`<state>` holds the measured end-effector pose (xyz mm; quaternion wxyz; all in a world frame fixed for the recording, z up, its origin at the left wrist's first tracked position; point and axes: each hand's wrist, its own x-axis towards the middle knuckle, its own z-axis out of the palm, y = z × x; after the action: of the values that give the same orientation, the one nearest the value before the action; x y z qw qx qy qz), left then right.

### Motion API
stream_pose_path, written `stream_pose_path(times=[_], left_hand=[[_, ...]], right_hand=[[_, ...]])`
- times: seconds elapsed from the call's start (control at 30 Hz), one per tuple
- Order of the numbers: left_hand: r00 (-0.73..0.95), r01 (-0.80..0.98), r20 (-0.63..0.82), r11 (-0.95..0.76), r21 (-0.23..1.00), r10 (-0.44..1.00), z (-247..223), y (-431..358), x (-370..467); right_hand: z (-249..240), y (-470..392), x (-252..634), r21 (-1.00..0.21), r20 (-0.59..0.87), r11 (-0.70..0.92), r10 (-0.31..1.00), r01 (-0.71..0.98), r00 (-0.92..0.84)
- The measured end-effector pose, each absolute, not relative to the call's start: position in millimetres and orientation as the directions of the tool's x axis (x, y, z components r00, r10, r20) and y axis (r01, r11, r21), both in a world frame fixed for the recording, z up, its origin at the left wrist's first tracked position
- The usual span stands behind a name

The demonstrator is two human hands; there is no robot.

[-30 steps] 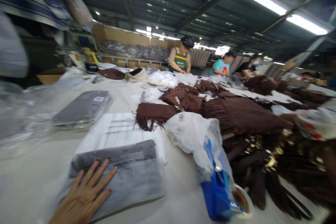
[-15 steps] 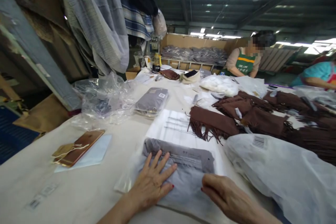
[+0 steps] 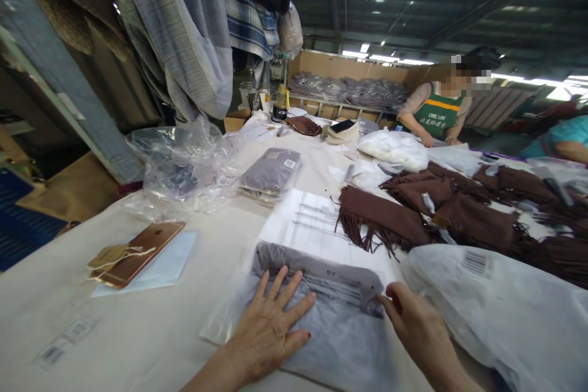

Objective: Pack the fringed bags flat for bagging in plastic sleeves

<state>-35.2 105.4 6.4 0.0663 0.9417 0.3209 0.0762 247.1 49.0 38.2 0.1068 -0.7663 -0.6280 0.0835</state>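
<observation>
The bagged grey garment (image 3: 321, 312) lies flat on the table (image 3: 151, 331) at six o'clock, on a stack of clear bags (image 3: 312, 220). It is probably light, soft and floppy, with a slick film that slides, so it is best taken by its edges or pressed flat. It is folded grey cloth in clear plastic, with a printed strip across its top. The left hand (image 3: 271, 334) rests on it at seven o'clock, fingers spread flat, gripping nothing. The right hand (image 3: 416, 327), at five o'clock, touches the bag's top right corner with its fingertips; whether it pinches is unclear.
</observation>
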Motion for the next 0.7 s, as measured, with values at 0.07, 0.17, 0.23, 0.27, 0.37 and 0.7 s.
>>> stream_pose_path(times=[0.07, 0.17, 0.23, 0.27, 0.37, 0.7], left_hand=[[0.78, 0.598, 0.086, -0.779, 0.189, 0.62, 8, 105, -33], [0.778, 0.609, 0.048, -0.77, 0.189, 0.627, 15, 106, -32], [0.806, 0.58, 0.024, -0.796, 0.172, 0.592, 20, 107, -41], [0.824, 0.557, 0.016, -0.815, 0.157, 0.566, 21, 109, -49], [0.835, 0.547, 0.022, -0.833, 0.082, 0.55, 13, 114, -83], [0.762, 0.588, 0.369, -0.808, -0.05, 0.532, -47, 136, -130]], right_hand=[[22, 27, 228, -0.194, 0.303, 0.021, 0.952, 0.981, 0.04], [-9, 8, 191, 0.184, 0.539, 0.251, 0.783, 0.95, -0.311], [-25, 4, 175, 0.302, 0.527, 0.213, 0.775, 0.929, -0.349], [-30, 4, 170, 0.317, 0.517, 0.191, 0.786, 0.929, -0.338], [-33, 8, 167, 0.3, 0.517, 0.182, 0.794, 0.936, -0.32], [22, -72, 202, -0.163, 0.657, 0.04, 0.749, 0.986, 0.078]])
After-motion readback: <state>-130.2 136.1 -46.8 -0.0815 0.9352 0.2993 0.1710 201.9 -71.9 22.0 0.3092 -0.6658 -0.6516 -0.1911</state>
